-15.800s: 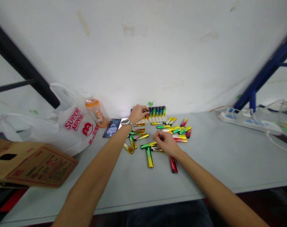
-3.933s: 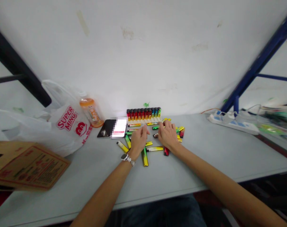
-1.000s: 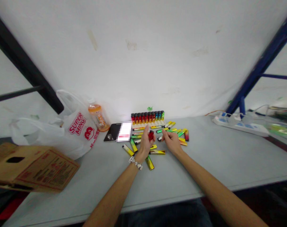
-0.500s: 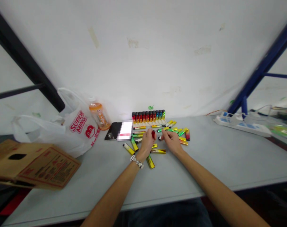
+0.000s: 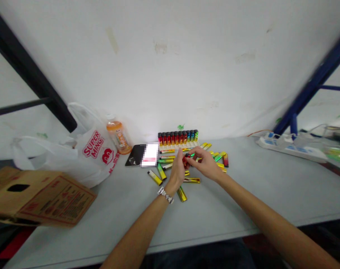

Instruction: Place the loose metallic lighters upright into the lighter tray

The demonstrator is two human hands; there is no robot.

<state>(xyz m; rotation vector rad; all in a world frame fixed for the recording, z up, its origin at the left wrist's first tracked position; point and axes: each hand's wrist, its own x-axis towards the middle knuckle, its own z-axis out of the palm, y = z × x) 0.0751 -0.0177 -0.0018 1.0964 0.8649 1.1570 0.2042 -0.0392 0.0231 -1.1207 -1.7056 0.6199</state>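
Grey table (image 5: 270, 179) shoved up against a scuffed white wall (image 5: 186, 74), pretty bare-bones setup. Both hands meet just in front of the rack of upright lighters (image 5: 178, 138) and share one red lighter (image 5: 186, 159), held a little off the tabletop. The left hand (image 5: 177, 171) has its fingers curled and pinched on it from one side, and the right hand (image 5: 207, 163) closes its fingertips on the other side, so both are gripping and neither is open. There's a metal watch (image 5: 165, 195) on the left wrist.

Under and around the hands, in front of the rack, a bunch of loose lighters (image 5: 191, 180) lie flat every which way, mostly gold and green with a couple of red ones. Just left of the rack a phone (image 5: 143, 156) lies flat. Further left of the rack an orange bottle (image 5: 118, 135) stands by the wall, touching a white plastic bag (image 5: 82, 155) with red SUPER MING print. Way off to the rack's left, at the table's near edge, sits a cardboard box (image 5: 37, 198). Well to the right of the rack there's a white power strip (image 5: 290, 146) with cables, beside a blue metal post (image 5: 312, 89).
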